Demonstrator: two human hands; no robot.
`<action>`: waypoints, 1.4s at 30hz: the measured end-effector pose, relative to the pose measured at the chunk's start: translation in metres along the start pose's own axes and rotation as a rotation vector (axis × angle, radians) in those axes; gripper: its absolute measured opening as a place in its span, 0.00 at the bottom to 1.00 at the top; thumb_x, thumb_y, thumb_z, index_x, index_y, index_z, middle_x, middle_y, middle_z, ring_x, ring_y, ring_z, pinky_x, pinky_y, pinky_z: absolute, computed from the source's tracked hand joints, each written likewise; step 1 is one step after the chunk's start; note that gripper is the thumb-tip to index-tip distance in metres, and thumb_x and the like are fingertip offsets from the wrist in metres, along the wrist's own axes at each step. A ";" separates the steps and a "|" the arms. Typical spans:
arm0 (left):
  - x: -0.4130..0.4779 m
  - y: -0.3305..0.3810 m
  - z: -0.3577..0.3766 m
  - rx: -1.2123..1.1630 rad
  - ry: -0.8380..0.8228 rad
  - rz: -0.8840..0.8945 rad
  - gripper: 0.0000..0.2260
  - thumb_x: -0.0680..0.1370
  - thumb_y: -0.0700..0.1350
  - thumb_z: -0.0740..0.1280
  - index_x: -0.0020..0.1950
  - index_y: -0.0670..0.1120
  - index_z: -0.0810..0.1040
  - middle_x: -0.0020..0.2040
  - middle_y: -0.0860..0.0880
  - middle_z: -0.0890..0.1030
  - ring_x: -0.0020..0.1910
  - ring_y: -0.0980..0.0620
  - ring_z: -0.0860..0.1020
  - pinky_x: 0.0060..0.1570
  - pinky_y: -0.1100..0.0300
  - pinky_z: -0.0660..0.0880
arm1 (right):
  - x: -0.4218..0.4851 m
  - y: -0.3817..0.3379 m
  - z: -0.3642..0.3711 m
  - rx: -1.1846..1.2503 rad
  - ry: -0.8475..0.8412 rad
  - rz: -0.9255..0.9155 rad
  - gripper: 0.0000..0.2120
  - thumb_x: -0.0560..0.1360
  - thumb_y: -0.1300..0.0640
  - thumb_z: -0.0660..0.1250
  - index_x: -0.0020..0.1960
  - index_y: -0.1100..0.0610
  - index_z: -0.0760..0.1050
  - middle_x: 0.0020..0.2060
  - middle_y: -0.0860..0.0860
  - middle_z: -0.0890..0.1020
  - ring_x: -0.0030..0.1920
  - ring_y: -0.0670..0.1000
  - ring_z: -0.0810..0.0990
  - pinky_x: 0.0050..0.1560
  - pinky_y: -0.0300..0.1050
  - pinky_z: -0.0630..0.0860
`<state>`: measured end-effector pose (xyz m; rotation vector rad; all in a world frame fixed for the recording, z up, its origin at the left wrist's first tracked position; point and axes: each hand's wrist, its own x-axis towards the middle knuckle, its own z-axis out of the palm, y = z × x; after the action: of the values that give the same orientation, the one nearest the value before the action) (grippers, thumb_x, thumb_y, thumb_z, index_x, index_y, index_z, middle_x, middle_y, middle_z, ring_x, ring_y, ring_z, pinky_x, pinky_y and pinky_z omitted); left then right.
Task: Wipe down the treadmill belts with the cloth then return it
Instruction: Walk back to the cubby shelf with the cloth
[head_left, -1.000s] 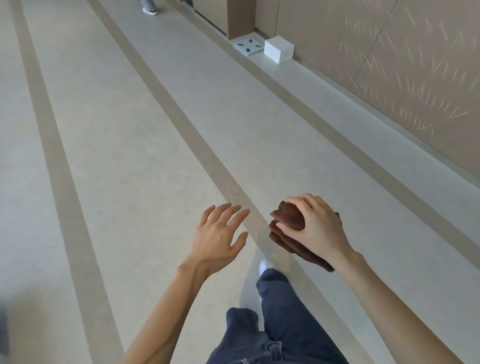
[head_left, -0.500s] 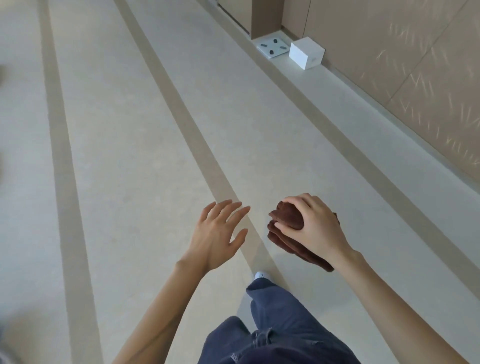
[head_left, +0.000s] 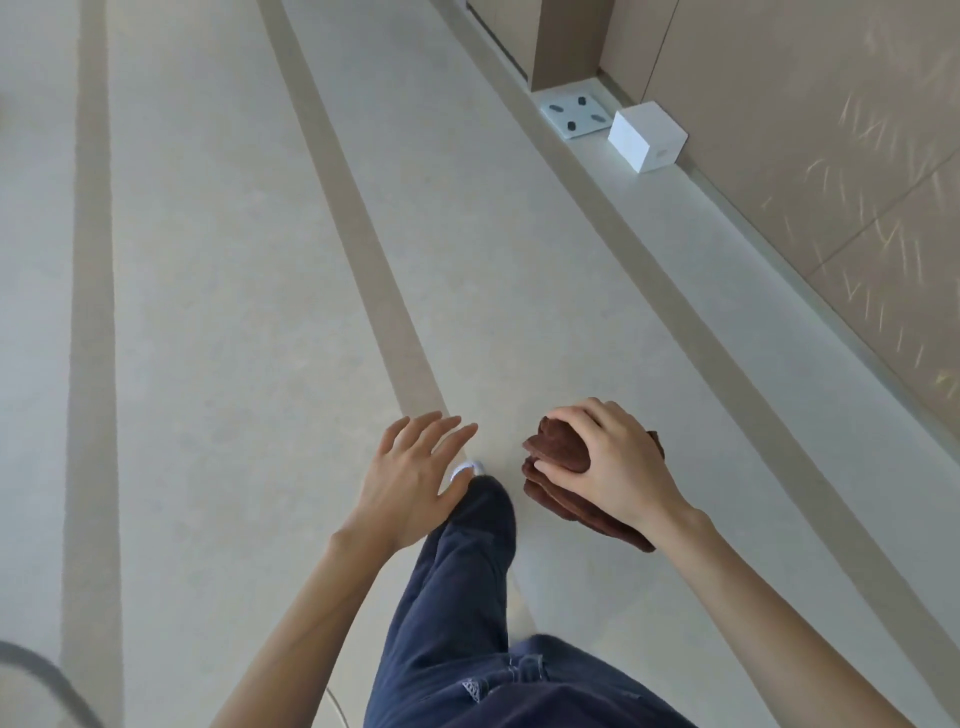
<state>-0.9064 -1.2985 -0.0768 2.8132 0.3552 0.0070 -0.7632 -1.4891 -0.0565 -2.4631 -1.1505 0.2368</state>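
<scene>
A folded brown cloth (head_left: 550, 467) is bunched in my right hand (head_left: 618, 467), held in the air at about waist height right of centre. My left hand (head_left: 410, 478) floats beside it to the left, empty, with its fingers spread. The two hands are a short gap apart. No treadmill or belt is in view.
Pale floor with darker stripes (head_left: 363, 244) runs away ahead. A tan wall (head_left: 831, 156) lines the right side, with a white box (head_left: 647, 136) and a flat white scale (head_left: 574, 114) at its foot. My leg in dark blue trousers (head_left: 467, 582) steps forward below the hands.
The view has advanced along the floor, so the white box and scale are nearer. My leg has swung forward under the hands. Both hands keep the same pose.
</scene>
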 end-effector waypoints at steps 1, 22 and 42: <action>0.023 -0.011 -0.001 0.005 -0.007 0.009 0.19 0.78 0.54 0.60 0.68 0.50 0.72 0.65 0.49 0.76 0.66 0.45 0.72 0.67 0.48 0.63 | 0.023 0.006 -0.002 -0.004 0.002 0.000 0.20 0.68 0.44 0.72 0.56 0.54 0.77 0.50 0.49 0.79 0.49 0.54 0.77 0.51 0.50 0.75; 0.392 -0.134 -0.057 0.013 -0.008 -0.023 0.20 0.77 0.52 0.61 0.67 0.47 0.74 0.63 0.47 0.77 0.65 0.44 0.73 0.64 0.47 0.67 | 0.405 0.109 -0.041 0.025 -0.089 0.015 0.21 0.69 0.44 0.72 0.57 0.53 0.76 0.51 0.48 0.78 0.51 0.53 0.76 0.52 0.50 0.73; 0.801 -0.143 -0.095 0.037 0.029 0.012 0.20 0.77 0.51 0.65 0.69 0.48 0.71 0.66 0.47 0.75 0.67 0.44 0.71 0.67 0.46 0.63 | 0.746 0.293 -0.141 0.077 -0.010 0.027 0.21 0.69 0.44 0.72 0.56 0.54 0.77 0.52 0.49 0.79 0.50 0.54 0.77 0.52 0.52 0.75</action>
<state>-0.1682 -0.9430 -0.0550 2.8545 0.3492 0.0446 -0.0331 -1.1290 -0.0417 -2.4136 -1.0920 0.2963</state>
